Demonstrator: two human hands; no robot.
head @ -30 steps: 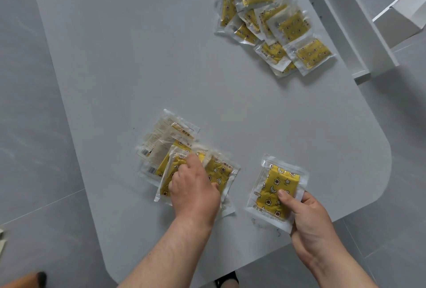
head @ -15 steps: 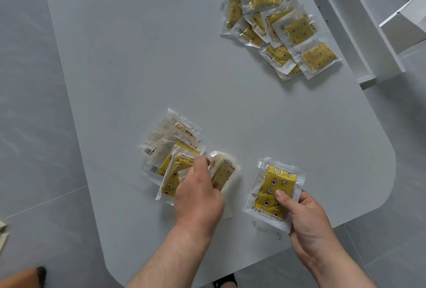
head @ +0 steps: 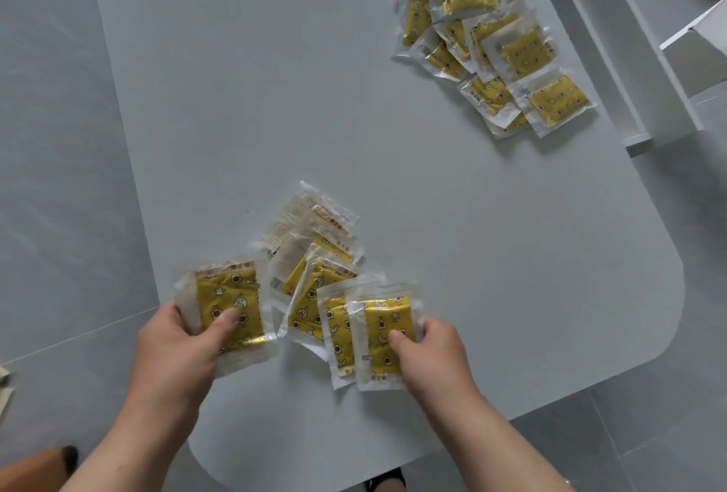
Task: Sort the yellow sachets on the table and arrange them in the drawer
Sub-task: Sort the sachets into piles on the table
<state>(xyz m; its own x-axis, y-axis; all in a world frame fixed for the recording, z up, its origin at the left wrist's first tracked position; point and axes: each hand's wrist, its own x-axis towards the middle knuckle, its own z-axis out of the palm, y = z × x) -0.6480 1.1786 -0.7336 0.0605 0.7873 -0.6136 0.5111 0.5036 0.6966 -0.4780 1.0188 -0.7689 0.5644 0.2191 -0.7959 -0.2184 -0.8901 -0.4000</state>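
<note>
Fingers [head: 226,320] of left hand [head: 177,346] pinch one yellow sachet [head: 228,304] at desk [head: 432,196] edge; right hand [head: 429,354] grips another sachet [head: 383,334] atop the near pile [head: 314,255]. Light, slippery film, probably; hold by sealed margins.

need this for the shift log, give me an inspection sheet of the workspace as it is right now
surface: grey table, rounded corners, mostly bare.
job's things: near pile of yellow sachets at the front; far pile at the back right; no drawer clearly identifiable.
clutter: nothing seen.
grippers: left hand holds one sachet; right hand presses another sachet onto the near pile.
cables: nothing seen.
surroundings: grey tiled floor; white furniture right of the table.
</note>
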